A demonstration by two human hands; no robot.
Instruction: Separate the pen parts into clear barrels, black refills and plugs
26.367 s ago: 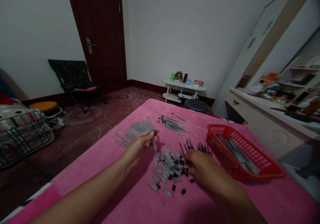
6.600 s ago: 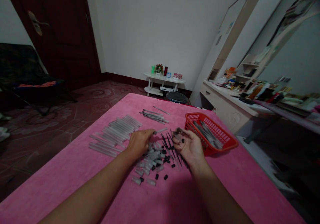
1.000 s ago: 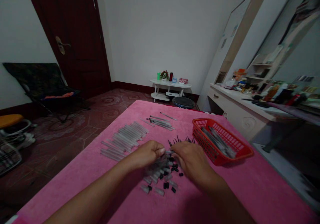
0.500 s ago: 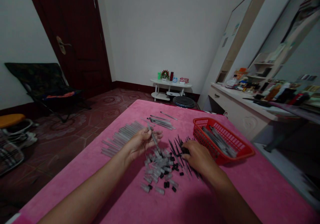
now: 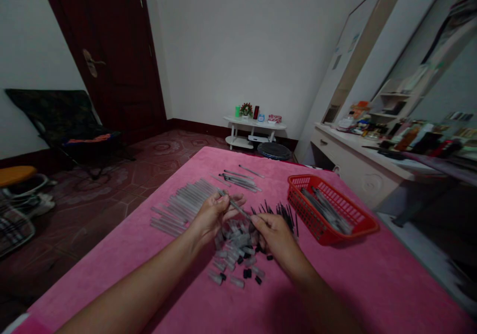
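My left hand (image 5: 213, 213) is closed on a clear pen barrel (image 5: 235, 205), thumb on top and the other fingers partly spread. The barrel slants down to the right. At its lower right end my right hand (image 5: 274, 230) pinches what looks like a thin dark pen refill, mostly hidden by the fingers. Below both hands lies a heap of clear pen caps (image 5: 231, 254) mixed with small black plugs (image 5: 247, 273). Beyond my right hand are several dark, thin refills (image 5: 286, 215). A row of clear barrels (image 5: 190, 197) lies left of my left hand.
Several dark-ended pens (image 5: 240, 180) lie farther back on the pink cloth (image 5: 335, 284). A red basket (image 5: 316, 229) at the right holds more pens (image 5: 328, 209). A dresser (image 5: 357, 167) stands beyond the basket, and a folding chair (image 5: 63, 115) at the left.
My right hand has moved left from the dark refills to the end of the pen barrel. My left hand keeps the barrel, which now tilts closer to level.
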